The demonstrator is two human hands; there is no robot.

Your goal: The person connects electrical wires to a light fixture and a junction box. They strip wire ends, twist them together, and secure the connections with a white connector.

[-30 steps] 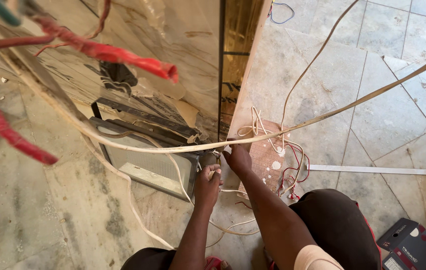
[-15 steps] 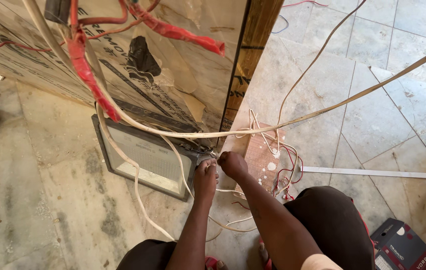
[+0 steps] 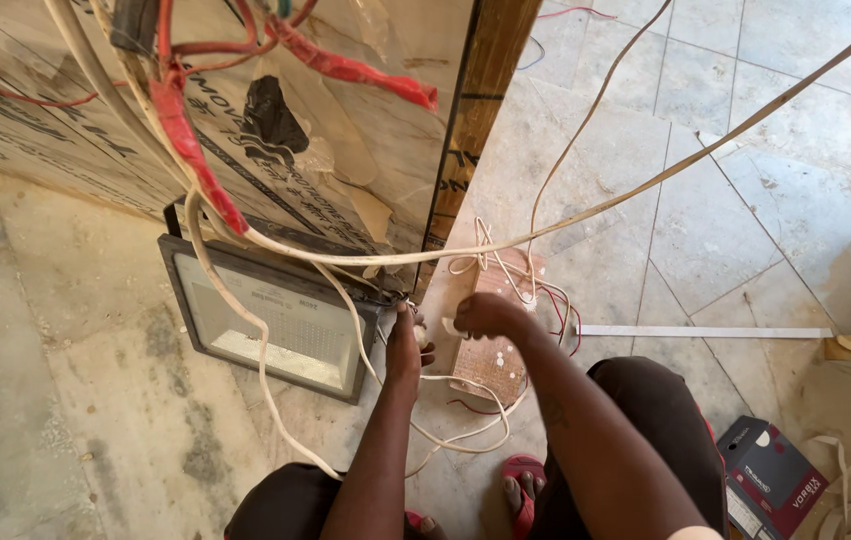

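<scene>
Floodlight (image 3: pixel 270 325) lies flat left of the hands, bare floor beyond it. Left hand (image 3: pixel 404 345) pinches white wires (image 3: pixel 375 365) at its right edge. Right hand (image 3: pixel 485 315), fingers curled, over the wooden board (image 3: pixel 493 358); open tiles further right.

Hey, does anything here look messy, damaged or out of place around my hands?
Yes. The flood light lies on the floor, tilted against the marble slab. Loose white wires tangle around both hands, and overhead cables carry ragged red tape.
</scene>
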